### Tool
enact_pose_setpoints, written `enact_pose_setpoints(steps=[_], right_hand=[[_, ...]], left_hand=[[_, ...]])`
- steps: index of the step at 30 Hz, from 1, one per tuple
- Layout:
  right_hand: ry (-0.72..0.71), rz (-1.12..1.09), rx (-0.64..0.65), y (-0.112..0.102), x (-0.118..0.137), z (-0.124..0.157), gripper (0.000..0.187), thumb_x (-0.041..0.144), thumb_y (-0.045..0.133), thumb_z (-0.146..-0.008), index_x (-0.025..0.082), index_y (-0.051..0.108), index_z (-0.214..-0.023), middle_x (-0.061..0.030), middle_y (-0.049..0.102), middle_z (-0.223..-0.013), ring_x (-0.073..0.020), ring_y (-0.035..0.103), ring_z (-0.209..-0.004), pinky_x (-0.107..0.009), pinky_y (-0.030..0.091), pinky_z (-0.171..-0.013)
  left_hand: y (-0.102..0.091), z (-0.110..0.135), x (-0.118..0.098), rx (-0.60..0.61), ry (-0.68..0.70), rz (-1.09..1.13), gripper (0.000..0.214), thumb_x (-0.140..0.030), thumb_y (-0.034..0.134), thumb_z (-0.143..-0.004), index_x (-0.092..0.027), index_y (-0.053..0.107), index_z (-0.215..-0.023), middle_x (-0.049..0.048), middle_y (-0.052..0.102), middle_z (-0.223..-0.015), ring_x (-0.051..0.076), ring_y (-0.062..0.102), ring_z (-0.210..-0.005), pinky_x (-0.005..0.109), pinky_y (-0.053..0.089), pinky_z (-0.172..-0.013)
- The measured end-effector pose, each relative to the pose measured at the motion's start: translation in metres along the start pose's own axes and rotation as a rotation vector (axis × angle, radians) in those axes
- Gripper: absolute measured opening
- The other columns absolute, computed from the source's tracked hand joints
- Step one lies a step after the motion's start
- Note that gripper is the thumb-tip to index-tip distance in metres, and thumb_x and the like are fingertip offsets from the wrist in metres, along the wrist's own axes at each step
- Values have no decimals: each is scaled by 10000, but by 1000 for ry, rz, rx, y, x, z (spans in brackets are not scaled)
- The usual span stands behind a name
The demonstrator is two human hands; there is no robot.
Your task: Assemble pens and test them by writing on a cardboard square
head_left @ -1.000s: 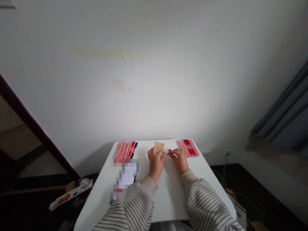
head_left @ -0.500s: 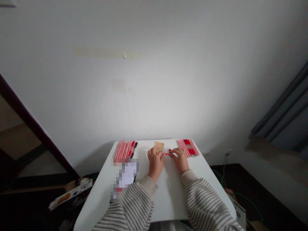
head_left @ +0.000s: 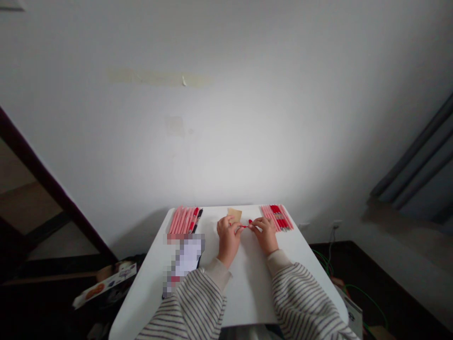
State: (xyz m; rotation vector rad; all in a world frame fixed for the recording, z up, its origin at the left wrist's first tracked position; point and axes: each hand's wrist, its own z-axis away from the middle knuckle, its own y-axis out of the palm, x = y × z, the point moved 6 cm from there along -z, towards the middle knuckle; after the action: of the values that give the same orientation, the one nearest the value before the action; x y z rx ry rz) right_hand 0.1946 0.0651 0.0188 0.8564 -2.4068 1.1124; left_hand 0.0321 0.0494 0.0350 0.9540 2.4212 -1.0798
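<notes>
Both my hands rest near the far middle of a small white table [head_left: 244, 288]. My left hand [head_left: 228, 238] and my right hand [head_left: 266, 234] have closed fingers and together pinch one thin red and pink pen [head_left: 245, 227], held crosswise between them. A row of pink pens [head_left: 184, 219] lies at the far left of the table. Another row of pink and red pens [head_left: 278, 216] lies at the far right, just beyond my right hand. A small tan piece of card [head_left: 234, 214] lies behind my left hand.
A blurred-out flat item [head_left: 184, 262] lies on the table's left side. The table stands against a white wall. A printed box [head_left: 104, 284] lies on the dark floor at left, green cables [head_left: 357, 293] at right, and a grey curtain [head_left: 421, 174] hangs at far right.
</notes>
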Motion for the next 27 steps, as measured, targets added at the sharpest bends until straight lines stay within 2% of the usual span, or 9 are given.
enact_pose_setpoints(steps=[16, 21, 24, 27], right_hand=[[5, 24, 10, 2, -4, 2, 331, 471, 487, -895, 275, 746, -829, -63, 660, -904, -228, 477, -917, -377, 347, -823], [-15, 39, -13, -2, -6, 0, 281, 393, 483, -906, 285, 739, -948, -62, 651, -943, -228, 462, -950, -375, 358, -840], [-32, 55, -23, -4, -6, -1, 235, 314, 519, -888, 271, 737, -962, -65, 648, -970, -234, 443, -968, -376, 356, -861], [-49, 90, -4, -3, -5, 0, 248, 208, 531, -864, 308, 739, -955, -50, 648, -1002, -237, 424, -975, -380, 349, -873]], left_hand=[[-2, 0, 1, -21, -23, -16, 90, -277, 655, -759, -255, 708, -828, 65, 552, -1088, 229, 468, -1079, 447, 413, -949], [-4, -1, 2, -30, -58, -4, 101, -266, 633, -773, -248, 706, -839, 65, 548, -1080, 231, 468, -1087, 446, 403, -961], [-6, -1, 3, -44, -86, -2, 108, -260, 618, -780, -246, 703, -845, 64, 547, -1085, 229, 470, -1086, 449, 399, -968], [-7, -1, 4, -59, -90, -5, 111, -250, 613, -782, -246, 699, -851, 64, 547, -1091, 228, 471, -1083, 443, 398, -971]])
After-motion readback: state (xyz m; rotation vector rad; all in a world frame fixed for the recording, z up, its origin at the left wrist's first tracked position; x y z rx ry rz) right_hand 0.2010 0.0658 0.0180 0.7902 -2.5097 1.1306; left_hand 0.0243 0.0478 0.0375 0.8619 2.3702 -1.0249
